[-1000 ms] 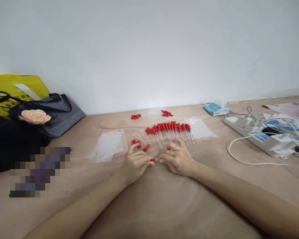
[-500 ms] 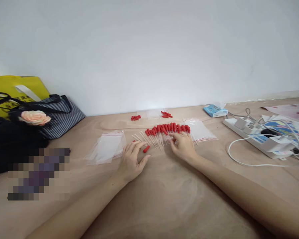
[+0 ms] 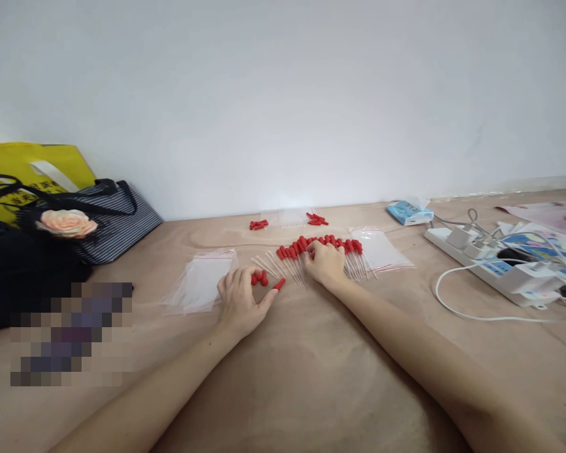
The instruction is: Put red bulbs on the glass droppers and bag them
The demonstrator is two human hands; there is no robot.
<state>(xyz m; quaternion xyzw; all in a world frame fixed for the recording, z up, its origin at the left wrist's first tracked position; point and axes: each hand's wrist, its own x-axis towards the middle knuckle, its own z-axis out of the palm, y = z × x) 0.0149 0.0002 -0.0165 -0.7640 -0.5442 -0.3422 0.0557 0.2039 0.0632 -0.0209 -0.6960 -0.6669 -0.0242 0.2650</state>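
Note:
A row of thin clear droppers with red rubber bulbs [image 3: 332, 240] fans across the table. My right hand [image 3: 327, 261] is in the middle of the row, its fingertips pinched at one red bulb; the exact grip is partly hidden by the fingers. My left hand [image 3: 240, 292] lies to the left, fingers curved and thumb spread apart, holding nothing. Several loose red bulbs [image 3: 263, 277] lie by its fingers, and another loose bulb [image 3: 279, 284] is at its thumb tip. Bare clear tubes [image 3: 270, 265] point out at the row's left end.
Clear zip bags lie in a left stack [image 3: 200, 277] and a right stack [image 3: 387, 250]. At the back are a small red bulb pile [image 3: 259, 224] and another [image 3: 317, 219]. A tissue pack [image 3: 409, 212] and a power strip [image 3: 490, 264] with cables sit right; bags [image 3: 117, 220] stand left.
My right hand has moved left and slightly away along the row, and its fingers have closed. My left hand has drawn slightly left, uncovering more loose bulbs.

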